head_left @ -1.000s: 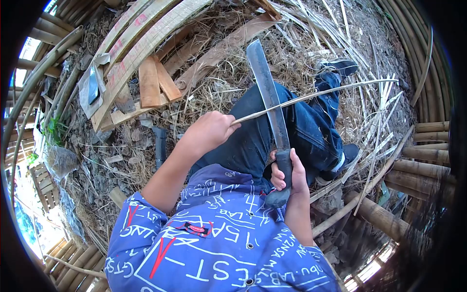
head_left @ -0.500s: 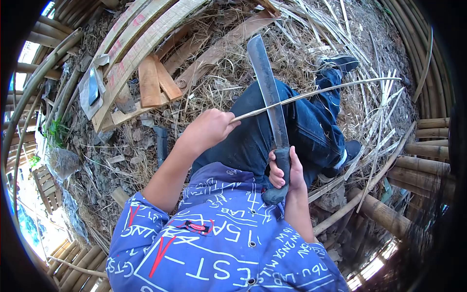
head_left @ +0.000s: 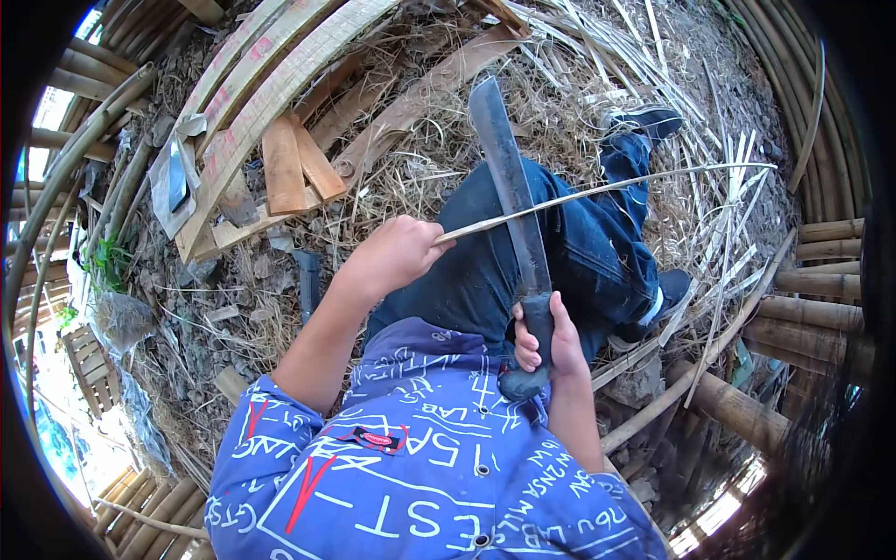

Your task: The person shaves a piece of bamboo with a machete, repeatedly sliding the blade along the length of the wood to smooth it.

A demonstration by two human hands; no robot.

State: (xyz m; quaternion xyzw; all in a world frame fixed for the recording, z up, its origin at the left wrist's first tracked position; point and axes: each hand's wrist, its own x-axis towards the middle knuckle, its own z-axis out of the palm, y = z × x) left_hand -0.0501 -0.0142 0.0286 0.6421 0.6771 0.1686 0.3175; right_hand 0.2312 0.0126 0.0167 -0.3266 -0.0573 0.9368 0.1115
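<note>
Strip, head view: since the frame half a second earlier, the far end of the thin strip (head_left: 607, 189) had dipped a little, and the machete (head_left: 504, 149) and both hands had edged slightly leftward.
Left hand: the left hand (head_left: 399, 254) was closed in a narrow pinch on the strip's near end.
Right hand: the right hand (head_left: 553, 341) was wrapped around the machete's dark handle (head_left: 537, 327), close to the shirt (head_left: 411, 467).
Crossing: the strip ran slantwise across the blade, above the dark trousers (head_left: 467, 219), then on past the legs to the right; which lay on top was hard to tell.
Machete: its blade pointed away from the body, its tip leaning a little left.
Ground, left: pale boards (head_left: 266, 103) with red marks lay beside two short wood pieces (head_left: 283, 168); a dark flat object (head_left: 177, 177) rested on a light wrapper (head_left: 159, 191).
Ground, right: loose pale strips (head_left: 737, 224) lay scattered beyond the shoes (head_left: 649, 121), near bamboo poles (head_left: 831, 250).
</note>
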